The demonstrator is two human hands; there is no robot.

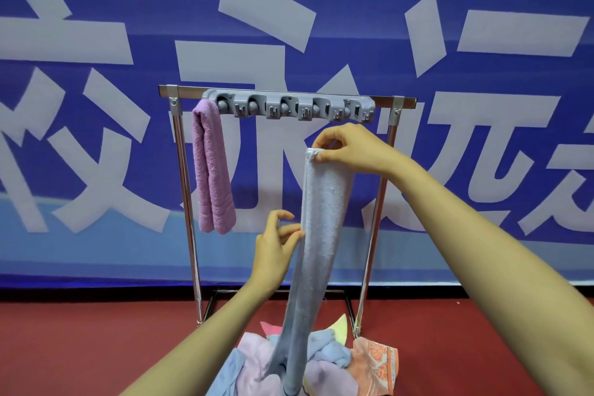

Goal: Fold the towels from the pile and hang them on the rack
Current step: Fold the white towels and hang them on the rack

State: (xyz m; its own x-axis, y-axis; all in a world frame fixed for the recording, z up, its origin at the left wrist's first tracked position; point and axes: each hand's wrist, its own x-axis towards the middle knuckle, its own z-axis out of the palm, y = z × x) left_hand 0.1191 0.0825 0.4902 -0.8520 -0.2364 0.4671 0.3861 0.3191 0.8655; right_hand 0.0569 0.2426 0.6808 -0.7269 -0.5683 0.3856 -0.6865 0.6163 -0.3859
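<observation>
Blue towel (324,209), top edge in right hand (350,146), left hand (273,247) on side edge

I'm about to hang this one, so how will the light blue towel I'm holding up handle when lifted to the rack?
Probably floppy: the light blue towel hangs limp from your right hand, down to the pile. Likely light, since a fingertip pinch carries it. Its fold may slip open unless your left hand, now touching its edge, steadies it.
</observation>
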